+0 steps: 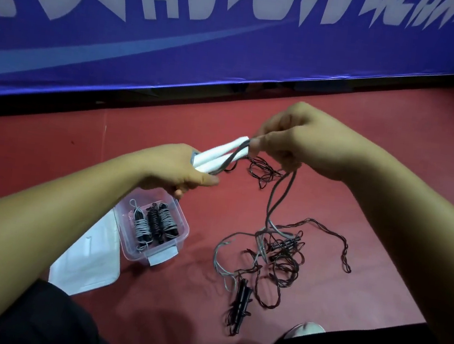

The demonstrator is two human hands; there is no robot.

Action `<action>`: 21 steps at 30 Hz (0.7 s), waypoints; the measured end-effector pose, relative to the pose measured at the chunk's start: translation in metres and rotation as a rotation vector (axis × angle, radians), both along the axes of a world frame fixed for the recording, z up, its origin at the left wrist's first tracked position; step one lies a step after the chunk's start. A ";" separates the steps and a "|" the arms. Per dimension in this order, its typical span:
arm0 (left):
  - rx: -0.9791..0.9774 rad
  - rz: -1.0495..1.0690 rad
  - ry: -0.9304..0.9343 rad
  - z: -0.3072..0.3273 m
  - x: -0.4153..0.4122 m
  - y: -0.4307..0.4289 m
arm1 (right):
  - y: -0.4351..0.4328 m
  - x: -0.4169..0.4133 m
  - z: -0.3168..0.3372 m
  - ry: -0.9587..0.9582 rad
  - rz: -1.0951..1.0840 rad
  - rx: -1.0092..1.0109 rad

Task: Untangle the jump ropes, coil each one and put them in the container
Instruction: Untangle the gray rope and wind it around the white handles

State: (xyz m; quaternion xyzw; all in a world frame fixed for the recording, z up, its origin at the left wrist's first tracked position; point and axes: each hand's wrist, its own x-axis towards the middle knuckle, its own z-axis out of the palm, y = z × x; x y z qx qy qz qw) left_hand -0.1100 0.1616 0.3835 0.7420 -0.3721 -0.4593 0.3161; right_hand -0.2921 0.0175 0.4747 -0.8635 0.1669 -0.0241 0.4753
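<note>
My left hand [175, 169] grips two white handles [223, 154] held side by side. My right hand [296, 140] pinches a grey rope [275, 198] at the handles' far end; one turn of it lies across them. From my right hand the rope hangs down to the red floor into a tangled pile [273, 253] of grey and dark reddish ropes. A pair of black handles [240, 303] lies at the pile's near edge. A clear plastic container [181, 225] under my left hand holds three coiled ropes [154, 224] on black handles.
A white lid [89, 263] lies flat beside the container on the left. A blue banner [180, 35] with white characters runs along the far side of the floor. My dark-clothed legs and a shoe [306, 328] are at the near edge.
</note>
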 end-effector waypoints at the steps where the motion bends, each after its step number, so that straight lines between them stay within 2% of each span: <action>1: 0.008 -0.001 -0.100 -0.001 -0.005 -0.001 | 0.004 0.002 0.000 0.014 0.035 -0.020; 5: 0.090 -0.066 -0.340 -0.007 -0.026 -0.006 | 0.019 0.013 -0.002 0.059 0.100 -0.189; 9: 0.075 -0.228 -0.593 -0.006 -0.034 -0.005 | 0.008 0.017 -0.005 0.008 0.063 -0.583; 11: 0.043 -0.359 -0.670 -0.003 -0.035 -0.003 | 0.001 0.017 -0.011 -0.007 0.048 -0.675; 14: 0.002 -0.557 -0.727 0.000 -0.037 0.000 | -0.006 0.017 -0.019 0.033 0.053 -0.665; 18: -0.098 -0.634 -0.744 0.006 -0.036 0.004 | -0.019 0.019 -0.032 0.089 0.063 -0.525; 19: -0.150 -0.624 -0.681 0.010 -0.037 0.005 | -0.023 0.019 -0.037 0.087 0.055 -0.444; 21: -0.241 -0.506 -0.434 0.016 -0.038 0.008 | -0.027 0.016 -0.043 0.064 0.034 -0.261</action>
